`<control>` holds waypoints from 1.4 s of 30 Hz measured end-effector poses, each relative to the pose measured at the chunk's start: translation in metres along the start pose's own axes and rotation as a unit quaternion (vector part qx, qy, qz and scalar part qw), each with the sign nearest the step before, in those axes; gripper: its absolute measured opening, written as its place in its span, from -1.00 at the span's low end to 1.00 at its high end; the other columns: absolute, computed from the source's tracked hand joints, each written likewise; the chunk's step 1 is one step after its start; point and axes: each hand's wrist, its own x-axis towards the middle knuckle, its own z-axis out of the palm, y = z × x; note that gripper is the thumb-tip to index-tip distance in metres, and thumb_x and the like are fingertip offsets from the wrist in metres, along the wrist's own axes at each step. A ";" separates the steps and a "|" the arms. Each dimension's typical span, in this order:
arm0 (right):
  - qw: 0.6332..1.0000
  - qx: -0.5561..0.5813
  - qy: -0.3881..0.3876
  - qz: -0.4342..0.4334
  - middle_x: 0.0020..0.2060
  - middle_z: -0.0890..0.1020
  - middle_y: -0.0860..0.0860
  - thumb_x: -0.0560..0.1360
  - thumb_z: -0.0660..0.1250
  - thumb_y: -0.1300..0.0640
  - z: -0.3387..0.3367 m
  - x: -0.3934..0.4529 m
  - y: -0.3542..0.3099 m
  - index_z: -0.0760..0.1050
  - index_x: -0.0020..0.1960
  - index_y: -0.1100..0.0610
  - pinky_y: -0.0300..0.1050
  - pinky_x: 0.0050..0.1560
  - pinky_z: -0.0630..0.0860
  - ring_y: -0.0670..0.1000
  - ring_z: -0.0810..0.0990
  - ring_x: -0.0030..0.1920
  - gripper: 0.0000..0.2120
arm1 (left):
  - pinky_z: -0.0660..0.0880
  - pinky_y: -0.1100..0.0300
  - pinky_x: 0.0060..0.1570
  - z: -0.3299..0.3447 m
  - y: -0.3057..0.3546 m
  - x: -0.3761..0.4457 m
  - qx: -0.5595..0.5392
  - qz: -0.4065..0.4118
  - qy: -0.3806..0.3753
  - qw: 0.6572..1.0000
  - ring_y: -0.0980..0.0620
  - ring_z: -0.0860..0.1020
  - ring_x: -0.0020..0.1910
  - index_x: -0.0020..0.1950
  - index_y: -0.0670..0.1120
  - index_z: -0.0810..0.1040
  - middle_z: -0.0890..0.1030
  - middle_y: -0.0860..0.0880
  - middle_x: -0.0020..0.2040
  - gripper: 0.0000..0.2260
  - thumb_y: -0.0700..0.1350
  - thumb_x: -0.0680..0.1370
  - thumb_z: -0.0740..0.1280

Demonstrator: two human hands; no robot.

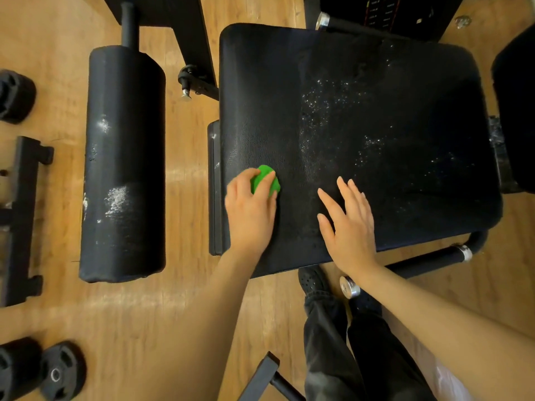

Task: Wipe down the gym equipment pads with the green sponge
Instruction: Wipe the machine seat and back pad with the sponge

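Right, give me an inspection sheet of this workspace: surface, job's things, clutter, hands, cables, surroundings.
Surface: black seat pad, white specks scattered over its middle and right part; the near-left part looks free of specks.
Job's things: green sponge on the pad's near-left part; roller pad to the left shows white smears.
Clutter: weight plates on the wooden floor.
Hands: left hand grips the sponge; right hand rests flat on the pad, fingers spread.
Cables: nothing seen.
Surroundings: black machine frame at left, chrome-capped bar under the seat, the person's dark trousers below.
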 end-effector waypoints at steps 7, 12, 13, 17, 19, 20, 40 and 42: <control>1.000 -0.019 0.008 -0.010 0.50 0.23 0.12 0.60 0.22 0.07 0.003 0.000 0.002 0.33 0.45 0.02 0.07 0.48 -0.01 0.13 0.10 0.53 -0.58 | 0.42 -0.06 0.07 -0.003 -0.009 -0.030 0.024 -0.018 0.002 1.000 -0.20 0.43 0.12 0.20 -0.08 0.59 0.49 -0.18 0.21 -0.75 -0.09 0.55 0.33; 1.000 -0.018 0.005 -0.010 0.50 0.23 0.12 0.60 0.22 0.07 0.002 0.000 0.003 0.32 0.46 0.02 0.07 0.47 -0.02 0.14 0.10 0.52 -0.57 | 0.37 -0.01 0.13 -0.011 -0.005 -0.095 0.022 -0.024 0.002 0.999 -0.16 0.39 0.15 0.21 -0.10 0.59 0.45 -0.16 0.23 -0.75 -0.11 0.55 0.33; 1.000 -0.018 0.006 -0.011 0.50 0.23 0.12 0.61 0.21 0.06 0.002 0.000 0.003 0.32 0.46 0.02 0.07 0.47 -0.01 0.14 0.11 0.52 -0.58 | 0.38 -0.02 0.12 -0.013 -0.005 -0.103 0.024 -0.021 -0.003 1.000 -0.16 0.39 0.15 0.21 -0.09 0.59 0.44 -0.15 0.23 -0.74 -0.09 0.55 0.32; 1.000 -0.017 0.010 -0.011 0.50 0.24 0.12 0.60 0.12 0.00 0.003 0.000 0.002 0.33 0.46 0.02 0.09 0.46 0.00 0.15 0.12 0.52 -0.56 | 0.37 -0.03 0.06 -0.015 -0.007 -0.103 0.028 -0.019 -0.009 0.999 -0.14 0.38 0.15 0.21 -0.07 0.57 0.39 -0.11 0.23 -0.73 -0.03 0.56 0.25; 1.000 -0.017 0.007 -0.011 0.50 0.23 0.12 0.60 0.12 0.00 0.003 0.000 0.003 0.32 0.46 0.02 0.09 0.47 0.01 0.14 0.11 0.52 -0.57 | 0.37 -0.05 0.05 -0.014 -0.009 -0.091 0.032 -0.017 -0.008 0.999 -0.14 0.38 0.15 0.21 -0.06 0.57 0.39 -0.10 0.22 -0.72 -0.01 0.56 0.24; 1.000 -0.018 0.007 -0.012 0.50 0.23 0.12 0.60 0.13 0.01 0.004 0.000 0.003 0.32 0.46 0.02 0.09 0.47 0.01 0.14 0.11 0.52 -0.57 | 0.38 -0.07 0.05 -0.013 -0.011 -0.083 0.032 -0.023 -0.006 0.999 -0.13 0.37 0.15 0.20 -0.06 0.57 0.39 -0.11 0.22 -0.72 -0.01 0.56 0.24; 1.000 -0.024 0.011 -0.012 0.50 0.24 0.12 0.60 0.10 -0.01 0.005 -0.001 0.004 0.32 0.46 0.01 0.12 0.47 0.06 0.14 0.12 0.52 -0.56 | 0.32 -0.10 0.04 0.010 0.031 -0.101 0.076 -0.081 0.006 0.994 -0.12 0.36 0.16 0.18 -0.01 0.58 0.46 -0.12 0.21 -0.73 0.00 0.53 0.25; 1.000 -0.020 0.017 -0.013 0.50 0.24 0.12 0.61 0.12 0.01 0.005 -0.002 0.004 0.32 0.46 0.01 0.11 0.48 0.05 0.13 0.11 0.52 -0.57 | 0.30 -0.08 0.07 0.013 0.031 -0.082 0.076 -0.072 0.007 0.994 -0.11 0.36 0.18 0.17 -0.01 0.58 0.47 -0.12 0.21 -0.73 -0.01 0.53 0.24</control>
